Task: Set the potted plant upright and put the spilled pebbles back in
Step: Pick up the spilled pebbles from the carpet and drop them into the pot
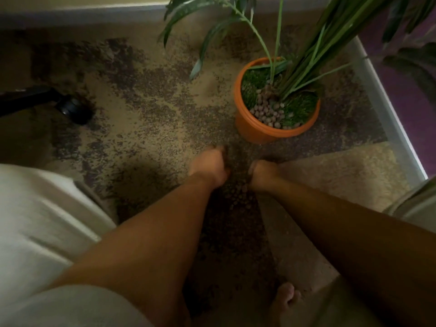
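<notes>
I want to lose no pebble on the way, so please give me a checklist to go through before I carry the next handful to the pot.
1. The orange pot stands upright: ok.
2. The near side of its top is free of the leaves: ok.
3. All spilled pebbles are collected: not ok, a pile lies on the carpet.
4. The left hand and the right hand are at the pile, one on each side: ok.
5. Either hand holds pebbles: cannot tell, the picture is blurred and dim.
</notes>
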`<state>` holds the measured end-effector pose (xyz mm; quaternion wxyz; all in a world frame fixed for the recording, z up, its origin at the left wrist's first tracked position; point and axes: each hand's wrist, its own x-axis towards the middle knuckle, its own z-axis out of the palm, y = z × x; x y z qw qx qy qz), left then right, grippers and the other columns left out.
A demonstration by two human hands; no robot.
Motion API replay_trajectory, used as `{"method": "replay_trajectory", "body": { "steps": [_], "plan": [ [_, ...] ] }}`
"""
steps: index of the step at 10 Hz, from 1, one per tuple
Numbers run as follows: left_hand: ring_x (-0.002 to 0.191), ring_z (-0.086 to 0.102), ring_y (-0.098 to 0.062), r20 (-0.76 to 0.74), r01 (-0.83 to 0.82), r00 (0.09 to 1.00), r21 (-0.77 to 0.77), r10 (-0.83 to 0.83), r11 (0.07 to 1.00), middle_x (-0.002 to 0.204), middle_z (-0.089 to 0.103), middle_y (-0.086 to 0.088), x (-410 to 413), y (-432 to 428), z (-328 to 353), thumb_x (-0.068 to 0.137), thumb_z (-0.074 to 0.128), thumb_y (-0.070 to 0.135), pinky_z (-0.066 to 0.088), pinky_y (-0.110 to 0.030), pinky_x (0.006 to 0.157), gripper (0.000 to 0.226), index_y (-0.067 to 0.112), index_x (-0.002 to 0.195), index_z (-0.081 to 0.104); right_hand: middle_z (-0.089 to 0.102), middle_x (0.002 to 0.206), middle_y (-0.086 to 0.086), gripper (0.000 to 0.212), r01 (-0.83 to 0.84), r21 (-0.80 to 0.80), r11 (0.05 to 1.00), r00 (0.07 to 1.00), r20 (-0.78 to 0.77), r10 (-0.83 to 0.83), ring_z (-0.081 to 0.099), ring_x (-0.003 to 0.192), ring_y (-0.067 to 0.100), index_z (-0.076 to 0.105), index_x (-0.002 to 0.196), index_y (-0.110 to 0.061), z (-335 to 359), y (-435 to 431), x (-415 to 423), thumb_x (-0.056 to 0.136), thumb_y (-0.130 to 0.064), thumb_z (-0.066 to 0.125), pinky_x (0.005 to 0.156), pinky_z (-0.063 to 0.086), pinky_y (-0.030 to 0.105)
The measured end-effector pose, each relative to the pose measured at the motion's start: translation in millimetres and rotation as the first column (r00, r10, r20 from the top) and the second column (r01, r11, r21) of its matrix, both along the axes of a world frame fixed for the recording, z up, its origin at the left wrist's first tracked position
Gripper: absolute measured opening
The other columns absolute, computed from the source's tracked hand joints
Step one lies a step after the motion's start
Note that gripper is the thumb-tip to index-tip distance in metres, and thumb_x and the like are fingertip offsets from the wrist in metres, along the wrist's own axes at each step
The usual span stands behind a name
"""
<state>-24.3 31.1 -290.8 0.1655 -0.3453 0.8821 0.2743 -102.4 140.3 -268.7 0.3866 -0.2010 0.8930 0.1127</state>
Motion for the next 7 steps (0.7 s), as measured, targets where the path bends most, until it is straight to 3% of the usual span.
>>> {"method": "replay_trajectory", "body": {
  "steps": [1,2,3,4,5,7],
  "plan": [
    [0.113,0.058,-0.031,0.136,0.188,0.969,0.129,-0.205,0.974,0.127,0.057,-0.008,11.6,13.8,-8.0,0.075,0.077,0.033,0.05,-0.038,0.087,0.059,0.022,0.126,0.05,0.067,0.13,0.009,0.04,0.399,-0.042,0.916,0.898,-0.184,-0.4,0.059,0.126,0.017,0.066,0.129,-0.014,-29.9,20.6,3.5,0.096,-0.029,0.048,0.102,0.047,0.031],
    [0.116,0.057,-0.032,0.179,0.313,0.924,0.152,-0.337,0.938,0.132,0.051,-0.009,17.6,25.6,-13.8,0.069,0.084,0.032,0.05,-0.041,0.088,0.075,0.02,0.132,0.045,0.018,0.156,0.036,0.05,0.443,-0.248,0.862,0.853,-0.178,-0.49,0.022,0.143,0.05,0.005,0.152,0.009,-41.1,20.3,22.1,0.107,-0.009,0.017,0.113,0.023,0.058],
    [0.116,0.056,-0.035,0.164,0.39,0.9,0.105,-0.403,0.915,0.132,0.047,-0.011,17.9,31.6,-14.4,0.078,0.077,0.026,0.051,-0.044,0.087,0.063,0.02,0.133,0.046,0.049,0.142,0.026,0.049,0.409,-0.271,0.871,0.889,-0.097,-0.447,0.047,0.131,0.039,0.045,0.139,0.001,-35.1,15.4,32.6,0.098,-0.023,0.055,0.076,0.044,0.018],
    [0.114,0.057,-0.034,0.114,0.407,0.902,0.093,-0.416,0.909,0.128,0.05,-0.011,16.3,32.2,-14.3,0.087,0.066,0.017,0.05,-0.043,0.086,0.044,0.021,0.129,0.051,0.065,0.123,0.014,0.046,0.293,-0.322,0.9,0.956,0.076,-0.284,0.061,0.114,0.032,0.06,0.123,-0.012,-34.3,37.2,31.3,0.082,-0.03,0.072,0.052,0.024,0.016],
    [0.11,0.06,-0.031,0.086,0.392,0.912,0.105,-0.402,0.914,0.122,0.058,-0.01,13.3,34.2,-13.6,0.09,0.06,0.012,0.05,-0.041,0.082,0.031,0.019,0.12,0.06,0.068,0.115,0.013,0.033,0.192,-0.349,0.917,0.979,0.008,-0.202,0.064,0.107,0.032,0.065,0.114,-0.014,-43.4,33.0,32.5,0.085,-0.029,0.066,0.068,0.037,0.025],
    [0.101,0.064,-0.029,0.084,0.312,0.942,0.141,-0.325,0.94,0.111,0.065,-0.01,9.2,33.2,-13.9,0.09,0.059,0.008,0.053,-0.038,0.079,0.02,0.016,0.108,0.065,0.072,0.105,0.009,0.02,0.201,-0.321,0.926,0.979,0.031,-0.201,0.067,0.098,0.03,0.074,0.101,-0.015,-47.4,29.0,28.0,0.084,-0.024,0.066,0.079,0.05,0.03]
  ]
}}
